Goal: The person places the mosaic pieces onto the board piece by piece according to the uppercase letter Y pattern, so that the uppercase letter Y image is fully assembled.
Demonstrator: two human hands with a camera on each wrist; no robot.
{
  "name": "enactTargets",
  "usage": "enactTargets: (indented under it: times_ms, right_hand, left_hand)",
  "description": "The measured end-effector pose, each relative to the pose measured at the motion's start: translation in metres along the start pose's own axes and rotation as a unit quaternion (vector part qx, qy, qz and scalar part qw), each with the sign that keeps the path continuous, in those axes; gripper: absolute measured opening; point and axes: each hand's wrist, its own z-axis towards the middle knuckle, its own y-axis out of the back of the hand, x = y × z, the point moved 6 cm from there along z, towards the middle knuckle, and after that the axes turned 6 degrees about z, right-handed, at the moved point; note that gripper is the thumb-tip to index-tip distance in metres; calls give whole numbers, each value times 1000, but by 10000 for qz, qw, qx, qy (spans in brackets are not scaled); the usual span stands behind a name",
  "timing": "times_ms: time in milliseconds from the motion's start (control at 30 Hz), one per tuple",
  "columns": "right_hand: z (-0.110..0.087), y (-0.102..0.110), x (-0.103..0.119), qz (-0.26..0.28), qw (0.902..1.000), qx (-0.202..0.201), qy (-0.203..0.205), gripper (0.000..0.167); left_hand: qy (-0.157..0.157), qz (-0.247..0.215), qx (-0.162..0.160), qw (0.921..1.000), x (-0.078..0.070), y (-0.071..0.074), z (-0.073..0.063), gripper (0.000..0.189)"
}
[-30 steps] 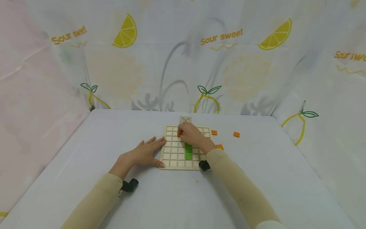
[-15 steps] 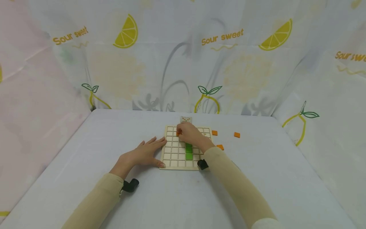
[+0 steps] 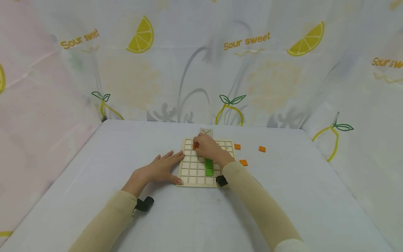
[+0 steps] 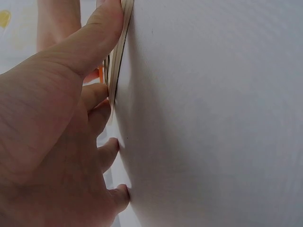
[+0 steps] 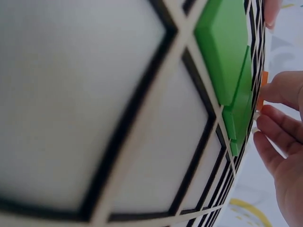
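Observation:
A wooden grid board (image 3: 201, 186) lies on the white table. My left hand (image 3: 158, 169) rests flat with fingers spread, its thumb and fingertips at the board's left edge; the left wrist view shows the thumb along the wooden rim (image 4: 120, 52). Over the upper left squares, my right hand (image 3: 209, 147) pinches a square orange tile (image 3: 194, 147) between thumb and fingers. In the right wrist view the orange tile (image 5: 263, 91) stands on edge at the fingertips, close to the grid. Green tiles (image 3: 209, 168) fill squares in a middle column, partly hidden by the right hand.
Three loose orange tiles lie right of the board: one near its upper corner (image 3: 237, 146), another farther out (image 3: 262, 149), the third beside the right forearm (image 3: 243, 162). Behind the board is a small card with a printed grid (image 3: 206, 131). A lemon-patterned cloth (image 3: 195, 70) hangs behind.
My right hand has slid slightly left over the board with the orange tile still pinched. The left hand stays at the board's edge, and the view has shifted a little.

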Motion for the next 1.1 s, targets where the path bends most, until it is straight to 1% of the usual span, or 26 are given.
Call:
enactTargets:
  times_ms: [167,300,433,633,933,1100]
  right_hand:
    - [2,-1,-1,5,9998,-149,115,14]
    - [2,-2,-2,40,9997,-207,105,17]
    - [1,-3,-2,94,9998,-174,40,20]
    - [1,-3,1,6,9998,-166,140,19]
    - [0,0,5,-96,9997,-164,177,19]
    - [-2,0,5,-50,9999,-85,108,21]
  left_hand:
    - [25,18,7,10000,0,1,1,110]
    - [37,42,0,10000,0,1,1,110]
    - [20,31,-6,10000,0,1,1,110]
    - [22,-38,-12,10000,0,1,-1,110]
    - [17,-49,-22,10000,-1,2,-2,110]
    - [19,-63,-20,10000,-1,0,-1,110]
